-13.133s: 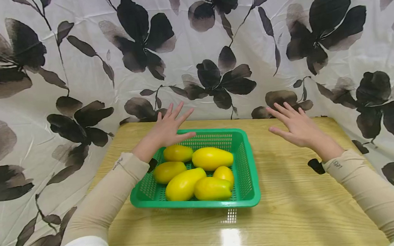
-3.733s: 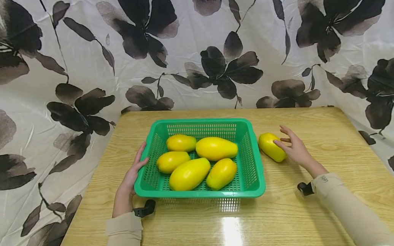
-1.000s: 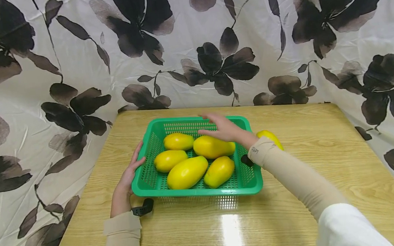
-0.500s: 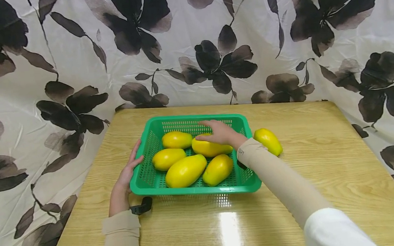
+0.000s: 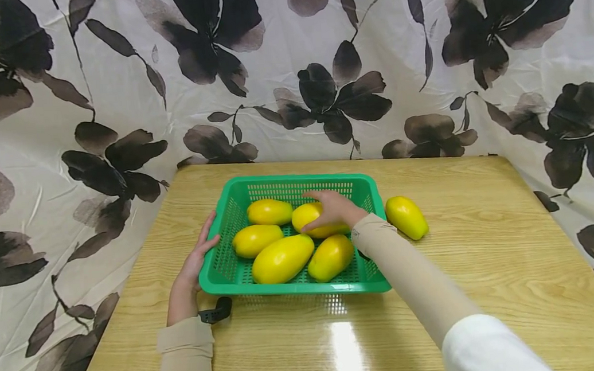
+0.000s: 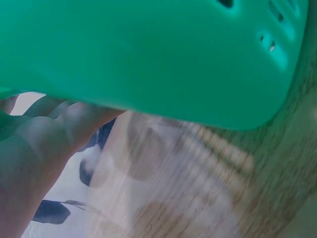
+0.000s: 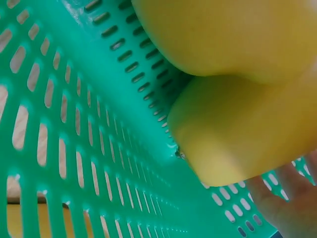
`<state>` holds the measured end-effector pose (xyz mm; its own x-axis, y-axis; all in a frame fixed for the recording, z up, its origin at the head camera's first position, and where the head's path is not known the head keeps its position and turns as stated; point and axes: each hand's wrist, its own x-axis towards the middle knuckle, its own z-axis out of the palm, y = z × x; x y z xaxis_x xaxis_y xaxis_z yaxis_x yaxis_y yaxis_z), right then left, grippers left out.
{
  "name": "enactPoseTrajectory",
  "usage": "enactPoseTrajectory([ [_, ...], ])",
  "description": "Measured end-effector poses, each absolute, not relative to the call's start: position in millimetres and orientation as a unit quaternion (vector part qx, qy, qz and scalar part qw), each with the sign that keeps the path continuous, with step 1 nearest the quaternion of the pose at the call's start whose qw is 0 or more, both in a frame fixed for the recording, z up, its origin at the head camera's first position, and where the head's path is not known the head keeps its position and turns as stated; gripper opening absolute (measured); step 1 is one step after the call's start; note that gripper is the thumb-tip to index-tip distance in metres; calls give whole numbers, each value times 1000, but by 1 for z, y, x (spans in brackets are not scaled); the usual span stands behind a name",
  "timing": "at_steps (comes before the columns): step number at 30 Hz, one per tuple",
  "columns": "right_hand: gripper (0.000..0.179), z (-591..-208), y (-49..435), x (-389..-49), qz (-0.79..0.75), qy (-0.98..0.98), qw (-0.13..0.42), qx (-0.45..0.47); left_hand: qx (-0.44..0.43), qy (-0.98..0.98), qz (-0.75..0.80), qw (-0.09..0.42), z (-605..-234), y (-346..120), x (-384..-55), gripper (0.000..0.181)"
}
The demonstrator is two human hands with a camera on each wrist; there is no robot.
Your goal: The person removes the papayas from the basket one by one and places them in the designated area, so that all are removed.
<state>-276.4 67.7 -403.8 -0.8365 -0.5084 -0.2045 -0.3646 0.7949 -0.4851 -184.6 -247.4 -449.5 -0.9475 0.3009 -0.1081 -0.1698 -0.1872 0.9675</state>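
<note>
A green plastic basket [image 5: 294,288] holds several yellow papayas. My right hand [image 5: 332,209] is inside it over the back-right papaya [image 5: 306,214], thumb on the near side and fingers along the far side. The right wrist view shows my fingers [image 7: 292,203] against the end of a papaya [image 7: 233,134]; their tips are partly hidden. At the basket's left side, my left hand [image 5: 191,267] rests on the outer wall, fingers extended and thumb by the rim. Outside on the right lies one yellow-green papaya [image 5: 406,217].
The basket stands on a wooden table [image 5: 489,264], backed by a white floral cloth [image 5: 277,54]. Nearest the right hand are a front-right papaya [image 5: 331,258] and a large front one [image 5: 283,259]. Two smaller papayas lie on the left of the basket.
A papaya has gone from the basket to the table on the right. My right hand has come back from it and lowered onto another papaya; my left hand stays at the basket.
</note>
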Motion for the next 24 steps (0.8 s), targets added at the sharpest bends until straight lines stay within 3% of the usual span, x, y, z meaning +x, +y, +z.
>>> enactPoseTrajectory([
  [24, 111, -427, 67, -285, -270, 918, 247, -151, 40, 617, 771, 151, -446, -248, -184, 54],
])
